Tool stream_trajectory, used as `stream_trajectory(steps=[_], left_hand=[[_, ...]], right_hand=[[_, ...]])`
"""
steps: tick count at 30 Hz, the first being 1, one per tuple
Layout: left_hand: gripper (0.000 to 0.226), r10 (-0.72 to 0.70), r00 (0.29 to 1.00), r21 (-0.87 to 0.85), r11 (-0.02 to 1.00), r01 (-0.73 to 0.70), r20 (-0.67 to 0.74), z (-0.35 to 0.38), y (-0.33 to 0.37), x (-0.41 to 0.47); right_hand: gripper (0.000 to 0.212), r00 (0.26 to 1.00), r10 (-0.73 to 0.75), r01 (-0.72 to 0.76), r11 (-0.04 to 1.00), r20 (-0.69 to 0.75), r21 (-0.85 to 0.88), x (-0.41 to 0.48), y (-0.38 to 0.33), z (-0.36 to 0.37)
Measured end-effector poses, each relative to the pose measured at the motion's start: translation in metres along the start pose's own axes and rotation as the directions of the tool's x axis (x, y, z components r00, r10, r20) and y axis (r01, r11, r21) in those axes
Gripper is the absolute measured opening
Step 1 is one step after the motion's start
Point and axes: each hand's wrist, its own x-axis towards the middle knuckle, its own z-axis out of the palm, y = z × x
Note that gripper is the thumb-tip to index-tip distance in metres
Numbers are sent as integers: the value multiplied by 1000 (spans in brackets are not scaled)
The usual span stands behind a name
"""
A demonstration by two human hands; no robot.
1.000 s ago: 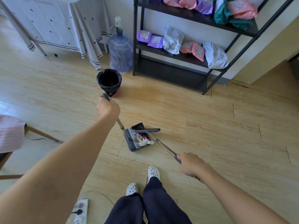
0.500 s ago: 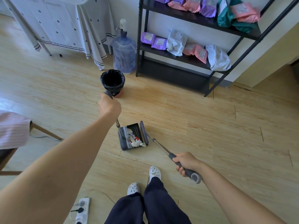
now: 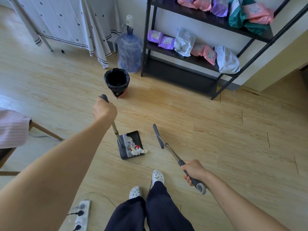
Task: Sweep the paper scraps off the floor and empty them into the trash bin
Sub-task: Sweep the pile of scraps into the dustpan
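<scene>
- Pale wood floor (image 3: 200,122): no loose bits that I can spot, so the sweeping part looks done to me.
- Black shelf rack (image 3: 183,70), far right against the wall. Not involved.
- Trash bin (image 3: 119,92) with a black bag in it, far side, a bit left of centre, mouth open and facing up. It's well apart from the pan.
- Dustpan (image 3: 136,135) sits flat on the floor in the middle, just ahead of the person's shoes.
- Broom (image 3: 172,153): here's the change. 1 second ago its head (image 3: 158,135) was jammed against the pan, pushing stuff in. Now it's swung out to the right and sits clear of the pan, with bare floor between the 2.
- Left hand (image 3: 104,109) has its fingers wrapped around the grip of the pan's long handle.
- Right hand (image 3: 194,170) is curled around the broom's grey grip, near right.
- Paper scraps (image 3: 137,150): all piled in the pan, white wads plus 1 red bit, bunched at its near-right corner. 1 wad pokes past the edge, so I'd guess a careless lift drops it. Next up is probably carrying the pan to the bin.
</scene>
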Motion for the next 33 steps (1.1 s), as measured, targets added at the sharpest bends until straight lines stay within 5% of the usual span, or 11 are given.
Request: stream_trajectory(steps=[8,20,33], left_hand=[[23,81,995,22,996,-83,53,5,2,-8],[27,6,996,-36,999,-3,87,1,-13,-16],[30,78,996,-93,993,-74,48,-9,-26,-34]], right_hand=[[19,997,57,-56,998,-60,8,14,7,57],[12,991,14,-27,995,137,98,-12,-3,123],[12,976,4,-22,997,220,79,-19,-17,92]])
